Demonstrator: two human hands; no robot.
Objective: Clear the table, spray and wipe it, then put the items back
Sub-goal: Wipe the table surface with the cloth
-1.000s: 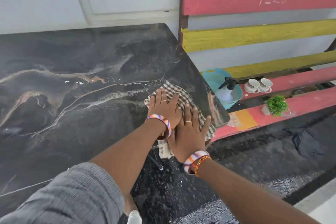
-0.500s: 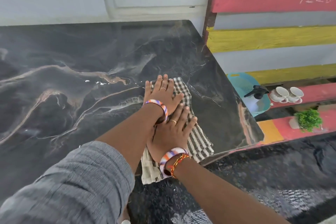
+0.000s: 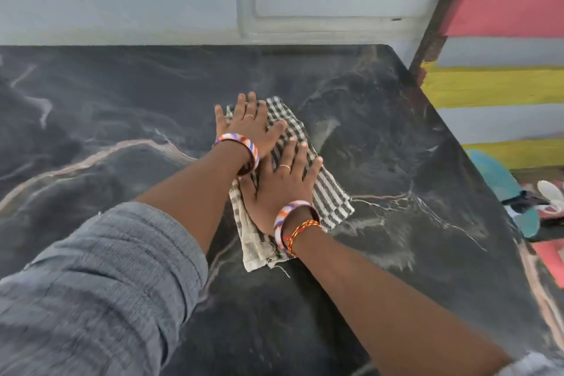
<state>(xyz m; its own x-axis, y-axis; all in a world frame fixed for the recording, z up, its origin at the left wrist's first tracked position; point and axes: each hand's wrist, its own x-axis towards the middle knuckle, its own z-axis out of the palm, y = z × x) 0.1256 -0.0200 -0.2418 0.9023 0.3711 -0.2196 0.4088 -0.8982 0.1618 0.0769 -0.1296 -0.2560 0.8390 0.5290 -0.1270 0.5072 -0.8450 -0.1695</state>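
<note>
Dark marble with pale and rust-coloured veins made up the table, which ran back to a light wall and a white window frame in the head view. Near the middle of that top lay a checked cloth, spread flat and well inside the right edge, its frayed near end trailing a loose thread. Both hands pressed down on it with fingers straight and spread, gripping nothing: the left hand covered the far end, the right hand sat just behind it on the middle, and the left wrist lay against the right fingers. Each wrist wore a striped bangle, the right one also a red and yellow thread, and a grey sleeve was pushed up the left arm. Off to the right stood a bench of red and yellow slats, and below it a teal basin held what seemed to be a spray bottle, though blur made that uncertain.
</note>
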